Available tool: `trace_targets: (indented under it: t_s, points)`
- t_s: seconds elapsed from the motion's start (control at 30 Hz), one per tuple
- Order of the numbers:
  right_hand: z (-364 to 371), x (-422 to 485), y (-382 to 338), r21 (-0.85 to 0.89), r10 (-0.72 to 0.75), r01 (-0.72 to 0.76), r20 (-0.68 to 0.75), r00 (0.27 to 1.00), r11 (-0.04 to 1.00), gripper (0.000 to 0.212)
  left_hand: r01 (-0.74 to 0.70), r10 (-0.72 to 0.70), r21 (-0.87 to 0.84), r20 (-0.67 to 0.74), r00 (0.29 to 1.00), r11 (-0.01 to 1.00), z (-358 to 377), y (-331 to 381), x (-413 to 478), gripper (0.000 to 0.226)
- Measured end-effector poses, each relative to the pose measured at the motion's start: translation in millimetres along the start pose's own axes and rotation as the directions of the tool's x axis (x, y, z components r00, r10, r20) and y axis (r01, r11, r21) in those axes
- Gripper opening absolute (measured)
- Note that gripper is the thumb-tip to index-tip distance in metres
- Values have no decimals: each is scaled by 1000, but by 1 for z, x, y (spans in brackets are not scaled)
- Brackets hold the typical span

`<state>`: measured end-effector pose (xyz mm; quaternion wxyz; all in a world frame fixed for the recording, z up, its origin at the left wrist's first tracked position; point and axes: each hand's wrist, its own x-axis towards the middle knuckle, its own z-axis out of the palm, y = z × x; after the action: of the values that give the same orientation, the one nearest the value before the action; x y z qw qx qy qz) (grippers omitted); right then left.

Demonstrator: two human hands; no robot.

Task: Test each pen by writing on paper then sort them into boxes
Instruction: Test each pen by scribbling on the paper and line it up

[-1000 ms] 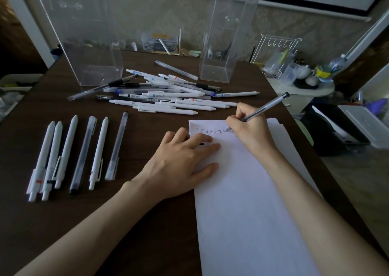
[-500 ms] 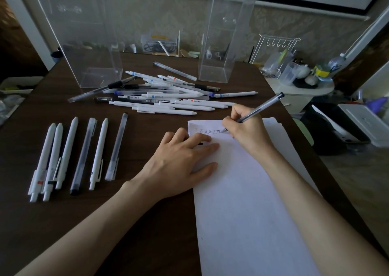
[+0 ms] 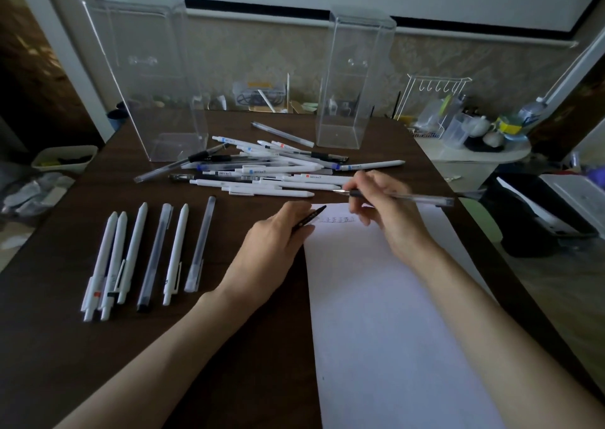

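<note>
My right hand (image 3: 386, 209) grips a clear pen (image 3: 422, 198) just above the top edge of the white paper (image 3: 393, 314). The pen lies almost level, its bare tip pointing left. A short row of test marks (image 3: 334, 219) runs along the paper's top. My left hand (image 3: 275, 245) rests at the paper's left edge and pinches a black pen cap (image 3: 309, 219) that sticks out toward the pen tip. A loose pile of pens (image 3: 268, 170) lies beyond my hands. Several pens in a neat row (image 3: 147, 255) lie to the left.
Two tall clear boxes stand at the back of the dark table (image 3: 229, 346), a wide one (image 3: 147, 78) on the left and a narrow one (image 3: 355, 78) on the right. A cluttered side stand (image 3: 471, 153) and a black bin (image 3: 537, 219) sit past the right edge.
My right hand has lifted the pen off the paper and swung it level, tip to the left. My left hand has slid left off the sheet, and the black cap now shows.
</note>
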<state>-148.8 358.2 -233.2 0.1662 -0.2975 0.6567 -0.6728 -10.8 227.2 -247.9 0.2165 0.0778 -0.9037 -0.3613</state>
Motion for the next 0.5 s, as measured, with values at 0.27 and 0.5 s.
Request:
trace_targets:
  t_s: [0.27, 0.5]
  points:
    - [12, -8, -8, 105, 1, -9, 76, 997, 994, 36, -65, 64, -11, -58, 996, 998, -5, 2, -1, 22]
    - [29, -11, -8, 120, 72, -77, 47, 996, 990, 39, -144, 144, 4, -40, 989, 990, -4, 0, -3, 18]
